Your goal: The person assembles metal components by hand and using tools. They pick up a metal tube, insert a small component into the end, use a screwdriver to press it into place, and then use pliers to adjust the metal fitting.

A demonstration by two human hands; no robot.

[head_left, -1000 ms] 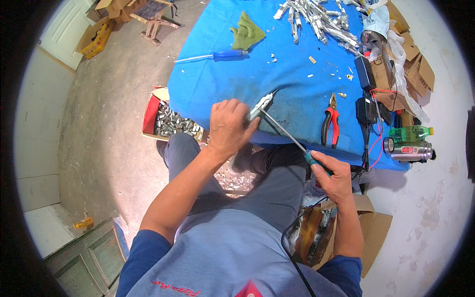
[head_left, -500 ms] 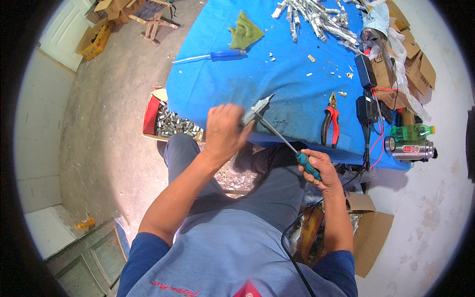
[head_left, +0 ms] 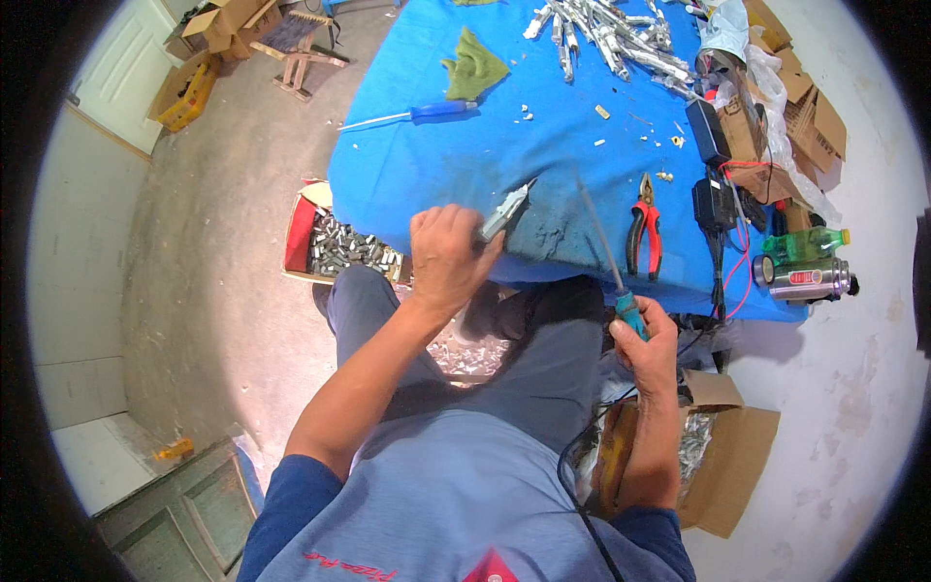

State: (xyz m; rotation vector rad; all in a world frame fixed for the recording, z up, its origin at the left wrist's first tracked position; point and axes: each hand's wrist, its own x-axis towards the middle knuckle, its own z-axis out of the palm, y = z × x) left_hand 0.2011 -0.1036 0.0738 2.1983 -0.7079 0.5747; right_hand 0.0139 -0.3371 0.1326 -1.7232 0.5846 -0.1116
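Note:
My left hand (head_left: 448, 254) is closed around a small whitish-grey metal part (head_left: 505, 211) with a dark thin tip, held at the near edge of the blue cloth-covered table (head_left: 417, 179). My right hand (head_left: 648, 341) grips the teal handle of a screwdriver (head_left: 622, 307), whose long shaft points up and away over the table. The shaft stands apart from the metal part. Between the screwdriver and the black power adapters lie red-and-black pliers (head_left: 644, 231).
Farther off lie a blue-handled screwdriver (head_left: 427, 112), a green rag (head_left: 474, 65) and a heap of silvery metal parts (head_left: 611, 39). Adapters (head_left: 713, 199), a green bottle (head_left: 807, 244) and a steel flask (head_left: 805, 279) line the right. A red box (head_left: 303, 238) of small pieces sits left.
The screwdriver has come away from the metal part. My right hand has moved right, and the shaft now points more upright. My left hand still holds the part.

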